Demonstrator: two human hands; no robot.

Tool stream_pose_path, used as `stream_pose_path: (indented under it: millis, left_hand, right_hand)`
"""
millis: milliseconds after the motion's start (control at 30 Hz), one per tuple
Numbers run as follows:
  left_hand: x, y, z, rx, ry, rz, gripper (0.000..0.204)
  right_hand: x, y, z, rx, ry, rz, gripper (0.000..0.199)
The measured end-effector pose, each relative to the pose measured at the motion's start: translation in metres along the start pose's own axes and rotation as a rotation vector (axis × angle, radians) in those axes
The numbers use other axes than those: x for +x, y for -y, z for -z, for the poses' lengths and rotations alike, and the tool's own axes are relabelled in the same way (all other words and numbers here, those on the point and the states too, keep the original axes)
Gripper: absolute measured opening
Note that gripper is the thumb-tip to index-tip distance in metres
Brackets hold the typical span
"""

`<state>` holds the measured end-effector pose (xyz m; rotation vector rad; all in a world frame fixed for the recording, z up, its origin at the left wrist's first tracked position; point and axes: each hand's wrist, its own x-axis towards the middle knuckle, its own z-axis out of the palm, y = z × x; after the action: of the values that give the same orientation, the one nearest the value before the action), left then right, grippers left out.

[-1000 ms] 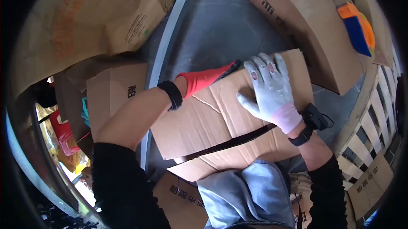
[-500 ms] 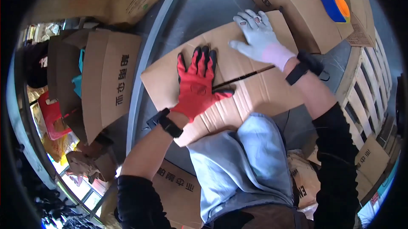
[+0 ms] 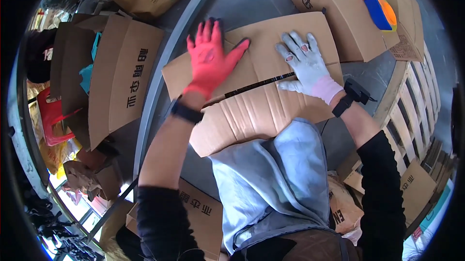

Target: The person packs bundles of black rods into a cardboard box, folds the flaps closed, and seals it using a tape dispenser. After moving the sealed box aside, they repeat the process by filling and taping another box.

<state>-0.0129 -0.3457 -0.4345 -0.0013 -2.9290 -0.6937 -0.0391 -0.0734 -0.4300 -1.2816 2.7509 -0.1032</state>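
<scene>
A brown cardboard box (image 3: 261, 38) lies before my legs, with a dark narrow gap running between its two creased flaps. My left hand (image 3: 208, 62), in a red glove with dark fingertips, lies spread on the far flap near its left end, the fingers at its far edge. On the right part of the same flap my right hand (image 3: 305, 64) rests flat, fingers apart, in a pale grey glove with worn holes at the fingers. Its thumb lies beside the gap. Neither hand holds anything. The near flap reaches up to my grey-blue apron (image 3: 261, 178).
Another carton (image 3: 334, 14) stands at the far right, an orange-and-blue tool handle (image 3: 378, 11) on it. An open carton (image 3: 128, 77) is on the left, beyond a metal rail (image 3: 160, 77). A wooden pallet (image 3: 411, 110) is at the right, a red plastic stool (image 3: 51, 120) far left.
My left hand has moved away from me and slightly left, from across the gap to the far flap. My right hand has slid nearer, toward the gap. Both stay spread.
</scene>
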Motion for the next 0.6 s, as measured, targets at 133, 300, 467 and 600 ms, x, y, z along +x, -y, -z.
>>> stream_pose_path:
  millis: [133,300,467,600]
  left_hand:
    - [0.048,-0.025,-0.017,0.134,0.249,0.133,0.074]
    - [0.054,-0.044,-0.017,0.067,0.431,0.330,0.067]
    - [0.037,-0.034,-0.032,0.143,0.145,0.144,0.071]
    - [0.029,-0.030,-0.021,0.152,0.188,0.080,0.087]
  right_hand:
    - [0.004,0.004,0.005,-0.021,0.008,-0.012,0.096]
    - [0.011,0.003,0.007,-0.047,0.053,-0.065,0.093]
    - [-0.001,0.002,-0.003,0.020,-0.080,-0.037,0.090]
    - [0.001,0.003,0.000,0.005,-0.085,-0.033,0.088]
